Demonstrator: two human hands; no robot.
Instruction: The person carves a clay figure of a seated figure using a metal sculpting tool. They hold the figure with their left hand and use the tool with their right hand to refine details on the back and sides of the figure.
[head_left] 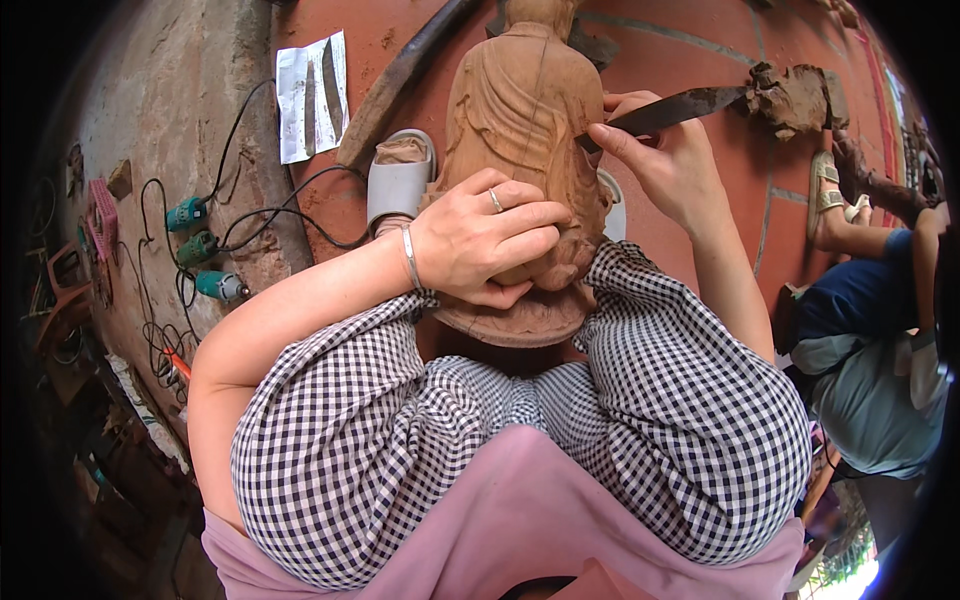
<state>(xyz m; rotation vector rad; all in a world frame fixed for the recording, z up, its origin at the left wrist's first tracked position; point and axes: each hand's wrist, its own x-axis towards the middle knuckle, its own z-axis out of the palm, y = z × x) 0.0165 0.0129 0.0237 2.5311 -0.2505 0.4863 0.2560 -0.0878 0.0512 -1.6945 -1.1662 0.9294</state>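
Observation:
A carved wooden statue of a robed seated figure leans between my knees, its rounded base toward me and its head at the far edge of the view. My left hand, with a ring and a bracelet, rests on the lower part, fingers bent around the wood. To the right of the statue, my right hand pinches a dark, flat knife blade. One end of the blade meets the statue's right side; the other, pointed end sticks out to the right. The exact contact at the wood is partly hidden by my fingers.
Two thin blades lie on a white paper at the far left. Nearby are a long wooden piece, green power tools and loose cables. A rough wood chunk lies right; another person sits at the right edge.

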